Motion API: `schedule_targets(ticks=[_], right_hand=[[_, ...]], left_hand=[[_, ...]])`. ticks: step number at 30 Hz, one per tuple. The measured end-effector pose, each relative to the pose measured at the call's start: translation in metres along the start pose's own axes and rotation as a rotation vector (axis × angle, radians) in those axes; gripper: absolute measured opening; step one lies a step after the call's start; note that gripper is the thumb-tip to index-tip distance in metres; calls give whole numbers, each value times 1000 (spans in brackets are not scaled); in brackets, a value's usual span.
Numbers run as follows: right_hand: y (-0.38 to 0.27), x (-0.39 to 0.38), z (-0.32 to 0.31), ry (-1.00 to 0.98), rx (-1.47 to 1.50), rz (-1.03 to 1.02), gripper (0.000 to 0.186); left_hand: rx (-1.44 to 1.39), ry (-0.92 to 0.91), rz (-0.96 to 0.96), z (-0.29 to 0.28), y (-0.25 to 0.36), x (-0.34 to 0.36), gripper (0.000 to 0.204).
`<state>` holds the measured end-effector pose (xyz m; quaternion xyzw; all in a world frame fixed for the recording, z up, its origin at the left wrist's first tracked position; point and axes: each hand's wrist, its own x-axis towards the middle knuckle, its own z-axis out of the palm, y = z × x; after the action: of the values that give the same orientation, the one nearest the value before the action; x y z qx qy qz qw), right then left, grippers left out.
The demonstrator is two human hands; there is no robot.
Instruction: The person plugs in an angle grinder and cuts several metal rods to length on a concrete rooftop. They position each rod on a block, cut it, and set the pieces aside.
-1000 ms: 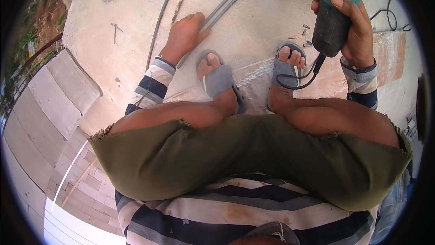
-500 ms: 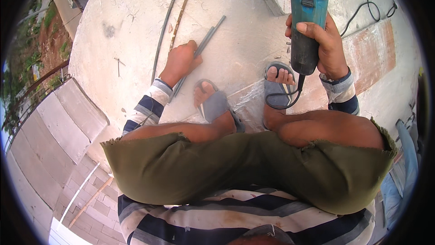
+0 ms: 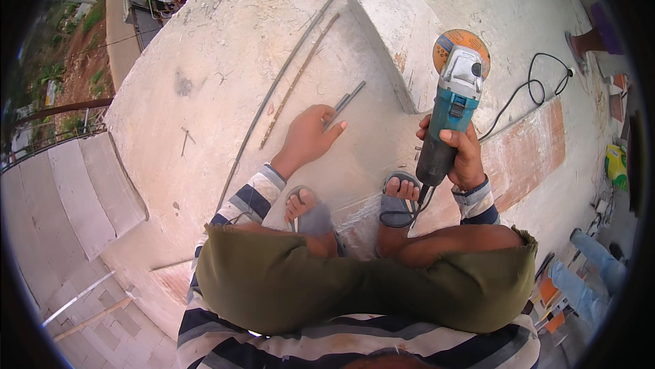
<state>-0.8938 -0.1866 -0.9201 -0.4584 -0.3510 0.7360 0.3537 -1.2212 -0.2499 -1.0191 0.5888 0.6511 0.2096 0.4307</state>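
My right hand (image 3: 462,157) is wrapped round the dark rear body of an angle grinder (image 3: 452,113), which has a teal housing and a silver head. An orange disc (image 3: 461,53) is on its far end, and its black cord loops down beside my right foot. My left hand (image 3: 310,138) reaches low over the concrete, fingers curled over two short grey metal rods (image 3: 352,100), with the thumb standing off to the side. The rods' far ends poke out beyond the fingers; their near ends are hidden under the hand.
A long dark bar (image 3: 280,82) and a rusty rod (image 3: 300,81) lie left of my hand. A concrete block (image 3: 396,34) stands beyond it. The black cable (image 3: 529,89) coils at right, by a reddish board (image 3: 529,150). Other people's legs (image 3: 590,41) show at the right edge.
The view has shifted, bringing the grinder's whole head and disc into sight. My left hand's thumb now stands out, and the rods' near ends no longer show below the hand.
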Motion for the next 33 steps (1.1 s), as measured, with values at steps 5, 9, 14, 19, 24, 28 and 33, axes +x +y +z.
schedule_targets(ticks=[5,9,14,19,24,28,33], right_hand=[[4,24,16,-137,95,-54,51],[-12,54,47,-206,61,-225,77],[-46,61,73,-176,312,-228,76],[-46,62,53,90,422,-190,76],[-30,74,10,310,492,-175,71],[-34,76,-8,320,449,-176,72],[-32,86,-37,266,393,-177,75]], left_hand=[[-393,-433,132,5,89,-2,71],[-606,-415,55,-9,165,20,73],[-521,-226,113,-32,198,41,73],[-241,-77,155,-4,203,73,84],[-115,-173,53,31,225,91,89],[-71,-194,9,50,240,93,90],[-167,-144,96,62,237,98,93]])
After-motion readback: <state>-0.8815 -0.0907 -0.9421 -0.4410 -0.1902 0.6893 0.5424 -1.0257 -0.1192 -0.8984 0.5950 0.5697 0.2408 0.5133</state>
